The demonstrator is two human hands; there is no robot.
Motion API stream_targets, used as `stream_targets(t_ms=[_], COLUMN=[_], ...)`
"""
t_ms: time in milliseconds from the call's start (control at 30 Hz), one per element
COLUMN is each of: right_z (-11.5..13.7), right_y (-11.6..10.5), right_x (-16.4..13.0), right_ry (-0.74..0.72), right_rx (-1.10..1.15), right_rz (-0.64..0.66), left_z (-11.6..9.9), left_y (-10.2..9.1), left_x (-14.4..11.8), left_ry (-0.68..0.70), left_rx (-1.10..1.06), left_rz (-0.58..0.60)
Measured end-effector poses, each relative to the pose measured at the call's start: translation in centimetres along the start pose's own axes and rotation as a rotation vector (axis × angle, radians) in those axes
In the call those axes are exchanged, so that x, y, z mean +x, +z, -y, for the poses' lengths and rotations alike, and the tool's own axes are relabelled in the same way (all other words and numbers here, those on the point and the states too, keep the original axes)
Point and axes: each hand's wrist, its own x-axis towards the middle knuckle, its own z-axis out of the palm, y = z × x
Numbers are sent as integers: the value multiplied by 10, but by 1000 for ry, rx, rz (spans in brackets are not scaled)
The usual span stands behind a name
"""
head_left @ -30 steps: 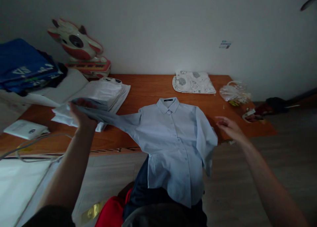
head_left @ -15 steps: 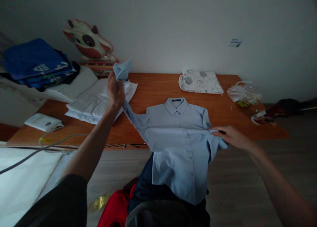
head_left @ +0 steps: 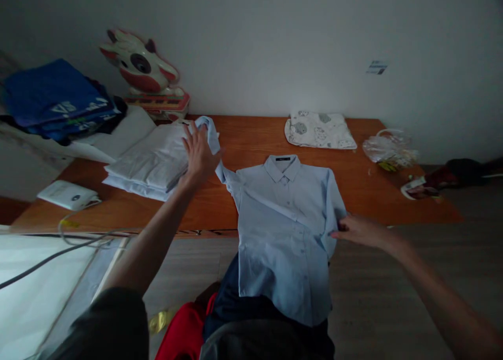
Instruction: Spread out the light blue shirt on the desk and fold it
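A light blue button-up shirt (head_left: 285,229) lies face up on the orange wooden table (head_left: 353,187), its hem hanging over the front edge. My left hand (head_left: 199,153) grips the shirt's left sleeve (head_left: 212,134), stretched out toward a pile of folded white garments (head_left: 151,161). My right hand (head_left: 359,230) pinches the shirt's right side edge at the table's front edge. The right sleeve is folded in along the body.
A folded patterned cloth (head_left: 320,130) and a clear plastic bag (head_left: 389,150) lie at the back right. A cow-shaped toy (head_left: 141,69), blue folded clothes (head_left: 55,98) and a small white device (head_left: 66,195) with a cable stand at the left. Wooden floor lies below.
My left hand lifted the sleeve high, then lowered it beside the white pile. My right hand moved in from open air and took hold of the shirt's right side.
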Motion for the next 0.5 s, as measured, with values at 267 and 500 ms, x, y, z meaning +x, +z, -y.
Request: stream_targets(t_ms=[267,500], right_z=[-38,-70], right_y=[5,-157], right_x=[-24,-11], right_ry=[-132,-421], right_rx=[449,488], right_rz=[-16,-874], left_z=[-83,-68], left_y=[14,2], left_x=[-203,-218], left_ry=[336,368], left_rx=[25,71], left_rz=[485,563])
